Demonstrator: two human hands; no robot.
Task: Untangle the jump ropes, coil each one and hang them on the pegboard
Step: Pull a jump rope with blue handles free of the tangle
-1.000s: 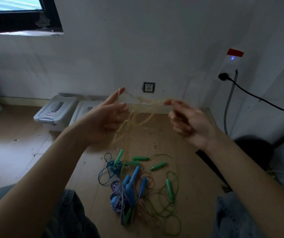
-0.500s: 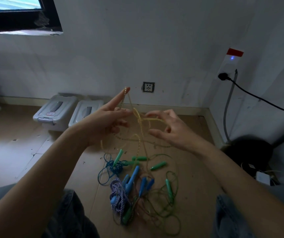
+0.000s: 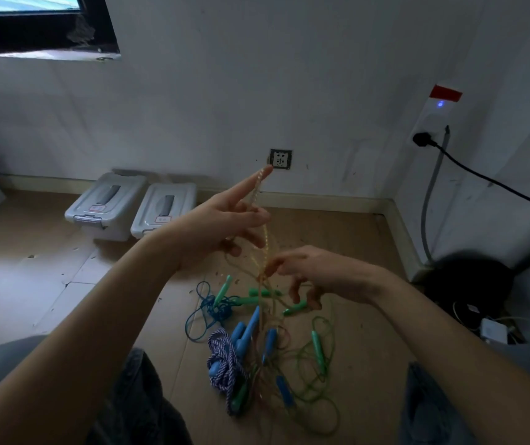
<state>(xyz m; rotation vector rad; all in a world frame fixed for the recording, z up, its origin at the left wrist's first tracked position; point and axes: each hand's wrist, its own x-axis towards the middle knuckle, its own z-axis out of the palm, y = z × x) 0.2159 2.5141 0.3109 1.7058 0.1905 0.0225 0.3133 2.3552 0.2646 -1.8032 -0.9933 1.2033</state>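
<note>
A yellow beaded jump rope (image 3: 265,242) hangs in the air in front of me. My left hand (image 3: 225,223) is raised, its index finger straight up with the rope looped over the tip, the other fingers loosely bent. Lower and to the right, my right hand (image 3: 312,277) pinches the same rope between thumb and index finger. Below on the floor lies a tangle of jump ropes (image 3: 263,345): green ones with green handles, blue handles, a blue cord and a purple-white braided rope (image 3: 225,354). No pegboard is in view.
Two grey lidded plastic boxes (image 3: 135,207) stand against the white wall at the back left. A wall socket (image 3: 280,159) is behind my hands. A plugged black cable (image 3: 482,178) and dark clutter sit in the right corner. My knees frame the pile.
My right hand has dropped lower and moved toward the left hand, sliding down the yellow rope. My left index finger has stayed raised with the loop on it.
</note>
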